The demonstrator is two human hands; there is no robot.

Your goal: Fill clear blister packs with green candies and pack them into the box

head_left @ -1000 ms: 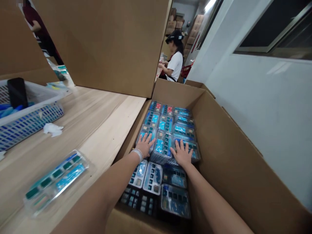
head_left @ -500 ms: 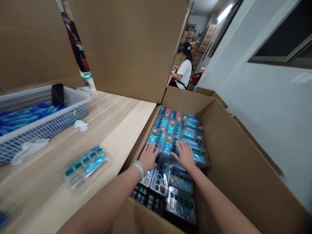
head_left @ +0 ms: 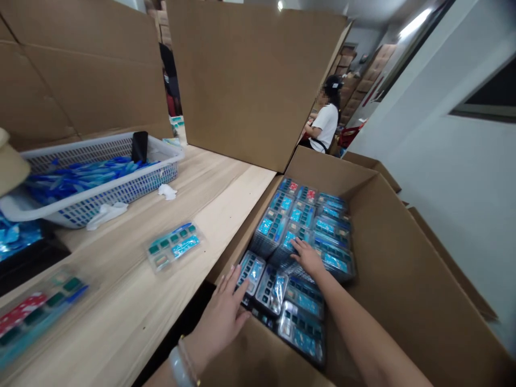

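Observation:
Stacks of clear plastic packs with blue and green pieces fill a cardboard box (head_left: pixel 403 269). My right hand (head_left: pixel 309 258), fingers spread, rests on or just over a pack (head_left: pixel 293 234) in the middle of the higher stacks. Over the box's near left edge is my left hand (head_left: pixel 226 306), open, its fingertips beside a lower pack (head_left: pixel 252 271); whether they touch it I cannot tell. More low packs (head_left: pixel 302 328) lie nearer me. On the wooden table (head_left: pixel 213 209) to the left sits a single pack (head_left: pixel 175 246).
A white plastic basket (head_left: pixel 121 191) of blue pieces with a dark phone-like object (head_left: pixel 140 147) stands at the left. A pack with a red piece (head_left: pixel 36 312) lies at the near left. Tall cardboard (head_left: pixel 258 80) rises behind. A seated person (head_left: pixel 325 121) is beyond the box.
My left hand has drawn back from the higher stacks toward the box's near left edge. My right hand stays over the stacks. The view has turned left, showing more of the basket and table.

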